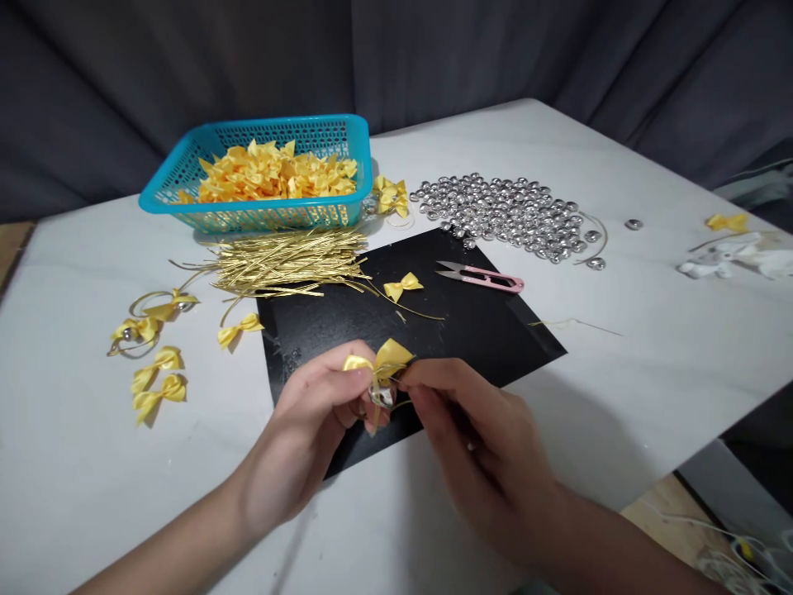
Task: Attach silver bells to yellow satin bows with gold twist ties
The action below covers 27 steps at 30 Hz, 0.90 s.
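Over the black mat (334,330), my left hand (310,421) pinches a yellow ribbon bow (395,355) between thumb and fingers. A silver jingle bell (382,395) hangs against the bow's underside, touching those fingers. Thin gold cord runs past the bow and bell. My right hand (489,446) is closed just to the right, thumb and forefinger pinching the gold cord (401,403) close to the bell. Its other fingers curl in and are partly hidden. Another yellow bow (402,287) and pink-handled thread snips (483,277) lie farther back on the mat.
A blue basket (257,205) of yellow bows stands at the back left, with a pile of gold cords (288,263) before it. Silver bells (508,213) are heaped at the back right. Several bows (159,401), some with bells, lie left. Crumpled white material (756,254) sits far right.
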Tool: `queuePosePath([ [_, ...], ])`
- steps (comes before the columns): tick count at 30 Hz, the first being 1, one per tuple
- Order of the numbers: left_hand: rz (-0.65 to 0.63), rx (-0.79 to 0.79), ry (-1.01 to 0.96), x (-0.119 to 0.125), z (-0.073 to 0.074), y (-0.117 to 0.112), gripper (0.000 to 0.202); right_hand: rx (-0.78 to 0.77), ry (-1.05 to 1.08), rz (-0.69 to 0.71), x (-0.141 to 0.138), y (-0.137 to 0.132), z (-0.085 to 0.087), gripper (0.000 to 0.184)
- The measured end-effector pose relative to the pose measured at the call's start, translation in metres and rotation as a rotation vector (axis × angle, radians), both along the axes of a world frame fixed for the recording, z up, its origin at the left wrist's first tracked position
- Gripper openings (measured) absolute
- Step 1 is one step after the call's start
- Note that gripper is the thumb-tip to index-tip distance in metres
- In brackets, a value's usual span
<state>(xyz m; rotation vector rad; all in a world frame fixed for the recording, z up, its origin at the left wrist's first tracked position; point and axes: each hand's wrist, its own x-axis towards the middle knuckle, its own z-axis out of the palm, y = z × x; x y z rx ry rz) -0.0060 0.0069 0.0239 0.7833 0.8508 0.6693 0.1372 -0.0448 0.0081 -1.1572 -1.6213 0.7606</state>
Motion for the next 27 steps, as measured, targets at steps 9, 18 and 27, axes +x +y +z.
queuePosePath([
  [9, 0.045, -0.14, -0.117, 0.003, 0.004, -0.004, 0.018, -0.013, 0.087, 0.047, -0.001, 0.003, -0.004, 0.019],
  [18, 0.027, 0.056, 0.015, 0.003, 0.01, -0.009, 0.025, 0.07, 0.057, -0.009, -0.004, -0.001, -0.001, 0.028],
  [27, 0.045, 0.039, 0.034, 0.003, 0.003, -0.008, 0.024, 0.042, 0.087, -0.03, -0.008, -0.001, 0.002, 0.023],
])
